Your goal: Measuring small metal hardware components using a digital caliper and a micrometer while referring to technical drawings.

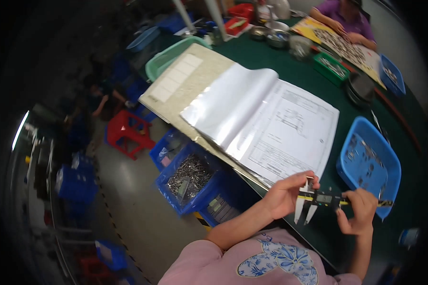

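A digital caliper [325,198] with a small display is held level over the near right part of the green table. My right hand [360,209] is closed round its beam, thumb below the slide. The long lower jaws [305,210] point down with a narrow gap between them. At the caliper's short upper jaws, my left hand [286,194] pinches with thumb and fingers. What lies in that pinch is too small to make out. Just beyond the left hand lies an open binder [169,102], its sleeved page with a line drawing [290,124] facing up.
A blue tray [345,164] with loose metal parts sits right of the binder. Farther back are a green bin [318,71], a dark round container [360,89] and a co-worker [345,21] at a parts-covered board [373,64]. Blue crates [202,202] and a red stool [127,132] stand left.
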